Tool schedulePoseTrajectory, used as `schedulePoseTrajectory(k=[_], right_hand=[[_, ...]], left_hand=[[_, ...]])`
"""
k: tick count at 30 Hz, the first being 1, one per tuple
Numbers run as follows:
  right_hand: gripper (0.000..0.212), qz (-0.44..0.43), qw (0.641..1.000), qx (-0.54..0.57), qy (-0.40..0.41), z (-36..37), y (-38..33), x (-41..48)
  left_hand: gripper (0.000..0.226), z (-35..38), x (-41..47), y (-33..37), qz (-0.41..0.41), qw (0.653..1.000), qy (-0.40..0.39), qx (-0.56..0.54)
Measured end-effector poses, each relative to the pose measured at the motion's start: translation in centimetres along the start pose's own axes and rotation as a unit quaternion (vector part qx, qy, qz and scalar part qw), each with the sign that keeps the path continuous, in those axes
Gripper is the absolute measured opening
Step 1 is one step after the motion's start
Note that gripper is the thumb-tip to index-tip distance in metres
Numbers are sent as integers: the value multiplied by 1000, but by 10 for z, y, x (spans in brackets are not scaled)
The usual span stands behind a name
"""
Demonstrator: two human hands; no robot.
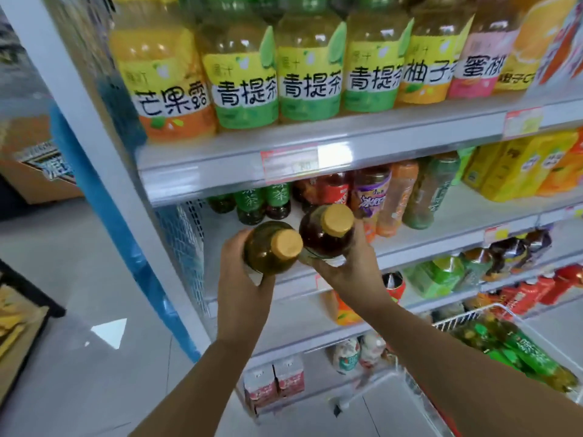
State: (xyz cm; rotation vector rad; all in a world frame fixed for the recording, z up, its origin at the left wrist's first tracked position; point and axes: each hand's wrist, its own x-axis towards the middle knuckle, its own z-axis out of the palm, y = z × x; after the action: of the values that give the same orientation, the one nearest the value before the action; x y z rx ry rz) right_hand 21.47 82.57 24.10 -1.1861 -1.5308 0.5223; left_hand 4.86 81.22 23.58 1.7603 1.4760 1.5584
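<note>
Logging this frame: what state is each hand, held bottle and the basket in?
olive bottle: capped, held off the shelf.
dark-red bottle: capped, held beside the olive bottle.
left hand: grips the olive bottle.
right hand: grips the dark-red bottle.
wire basket: loaded with green-labelled bottles lying down.
</note>
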Motion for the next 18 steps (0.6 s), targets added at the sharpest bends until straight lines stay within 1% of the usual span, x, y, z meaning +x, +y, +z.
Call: schedulePoseTrajectory(k=[5, 8, 10, 12, 15, 18], right_hand=[[72, 8, 1000, -13, -24, 37, 17, 20], [67, 23, 999, -7, -34, 54, 30, 26], [65, 34, 999, -2, -38, 62, 37, 29], [65, 53, 998, 0, -36, 69, 42, 35], [66, 66, 997, -9, -36, 77, 51, 51], [73, 65, 997, -29, -25, 83, 61, 65]], left_hand=[[76, -4, 9, -31, -45, 998, 31, -22], [77, -1, 14, -43, -74, 995, 63, -32], [79, 3, 24, -48, -77, 994, 74, -21], [78, 7, 36, -50, -74, 995, 71, -3], [74, 9, 58, -56, -85, 995, 46, 34], [76, 7, 72, -69, -106, 993, 46, 33]])
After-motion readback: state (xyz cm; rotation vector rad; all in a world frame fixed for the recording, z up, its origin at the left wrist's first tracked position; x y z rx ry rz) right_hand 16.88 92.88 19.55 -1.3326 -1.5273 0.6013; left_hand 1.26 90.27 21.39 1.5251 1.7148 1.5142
